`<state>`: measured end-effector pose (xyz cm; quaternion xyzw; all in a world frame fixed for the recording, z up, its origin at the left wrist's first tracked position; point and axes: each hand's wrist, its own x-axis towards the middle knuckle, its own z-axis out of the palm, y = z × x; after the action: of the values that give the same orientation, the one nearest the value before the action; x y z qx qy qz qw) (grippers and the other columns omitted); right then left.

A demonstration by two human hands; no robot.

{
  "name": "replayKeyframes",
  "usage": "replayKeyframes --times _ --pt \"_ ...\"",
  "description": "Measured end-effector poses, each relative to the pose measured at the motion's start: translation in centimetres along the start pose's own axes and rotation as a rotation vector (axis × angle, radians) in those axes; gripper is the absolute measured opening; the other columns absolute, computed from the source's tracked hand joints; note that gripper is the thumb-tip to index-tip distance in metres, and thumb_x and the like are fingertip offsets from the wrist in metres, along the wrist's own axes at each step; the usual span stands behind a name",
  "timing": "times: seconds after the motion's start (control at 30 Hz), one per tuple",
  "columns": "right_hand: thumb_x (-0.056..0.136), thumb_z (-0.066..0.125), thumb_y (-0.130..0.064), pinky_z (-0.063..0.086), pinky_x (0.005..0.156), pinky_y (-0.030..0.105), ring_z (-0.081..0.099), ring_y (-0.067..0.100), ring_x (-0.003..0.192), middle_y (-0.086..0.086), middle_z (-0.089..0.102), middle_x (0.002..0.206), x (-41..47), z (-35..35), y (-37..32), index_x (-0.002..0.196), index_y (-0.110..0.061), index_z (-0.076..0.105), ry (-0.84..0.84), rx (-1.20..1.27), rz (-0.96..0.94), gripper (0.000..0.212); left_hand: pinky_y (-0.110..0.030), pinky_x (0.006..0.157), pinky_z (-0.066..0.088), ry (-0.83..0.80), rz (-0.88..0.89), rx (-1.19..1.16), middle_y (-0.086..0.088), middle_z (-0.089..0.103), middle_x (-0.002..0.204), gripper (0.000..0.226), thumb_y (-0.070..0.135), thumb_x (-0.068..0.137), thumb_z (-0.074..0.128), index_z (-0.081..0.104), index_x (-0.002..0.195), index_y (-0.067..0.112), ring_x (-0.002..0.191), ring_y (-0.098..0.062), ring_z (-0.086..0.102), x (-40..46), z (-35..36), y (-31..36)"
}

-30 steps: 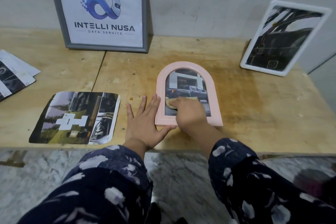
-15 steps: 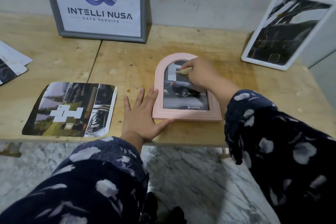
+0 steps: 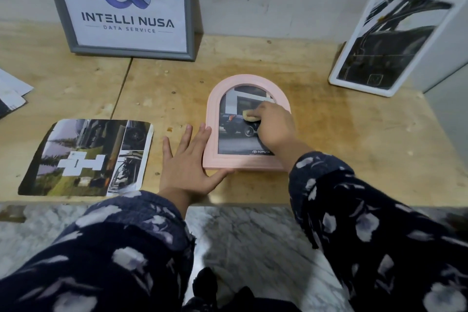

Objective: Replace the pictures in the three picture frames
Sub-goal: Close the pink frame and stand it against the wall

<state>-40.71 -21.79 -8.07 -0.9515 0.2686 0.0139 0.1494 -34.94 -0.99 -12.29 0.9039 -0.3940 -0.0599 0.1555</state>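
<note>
Head view: pink arched frame flat on worktop, near front edge; bare wood to its right. Left hand flat, fingers spread, braced against frame's left side. Right hand curled, gripping yellowish cloth on glass. Car picture inside, TOYOTA caption.

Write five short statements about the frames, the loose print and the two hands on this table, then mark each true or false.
1. The pink arched frame lies flat on the wooden table. True.
2. The right hand is empty. False: it holds a small yellowish pad on the picture.
3. The left hand lies flat against the pink frame's edge. True.
4. The grey frame shows a car. False: it shows a logo.
5. The loose print lies right of the pink frame. False: left.
</note>
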Motion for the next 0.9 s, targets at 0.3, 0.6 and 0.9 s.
replayKeyframes --times 0.3,0.6,0.9 --pt "0.086 0.05 -0.003 0.036 0.085 0.022 0.054 0.021 0.111 -0.001 0.058 0.119 -5.7 0.5 -0.4 0.126 -0.026 0.062 -0.051 0.042 -0.021 0.048 -0.057 0.116 -0.005 -0.006 -0.012 0.018 0.013 0.013 0.16 0.102 0.085 0.069 0.031 0.012 0.152 0.03 0.149 -0.011 -0.001 0.0 0.1 0.1" --pt "0.087 0.053 -0.004 0.046 0.08 0.028 0.062 0.024 0.104 0.005 0.069 0.113 0.3 -5.3 0.4 0.109 -0.021 0.071 0.041 0.103 0.099 0.033 -0.056 0.117 -0.006 0.005 -0.002 0.024 0.012 0.013 0.16 0.101 0.084 0.07 0.034 0.013 0.152 0.029 0.149 -0.011 -0.001 0.0 0.0 0.1" --pt "0.085 0.042 0.009 0.048 0.069 0.031 0.063 0.029 0.093 0.011 0.064 0.103 1.7 -2.0 1.1 0.11 -0.009 0.068 0.061 -0.23 0.079 0.04 -0.054 0.117 -0.006 0.005 -0.015 0.02 0.013 0.013 0.16 0.1 0.083 0.07 0.035 0.013 0.152 0.031 0.149 -0.01 -0.001 0.0 0.1 0.0"
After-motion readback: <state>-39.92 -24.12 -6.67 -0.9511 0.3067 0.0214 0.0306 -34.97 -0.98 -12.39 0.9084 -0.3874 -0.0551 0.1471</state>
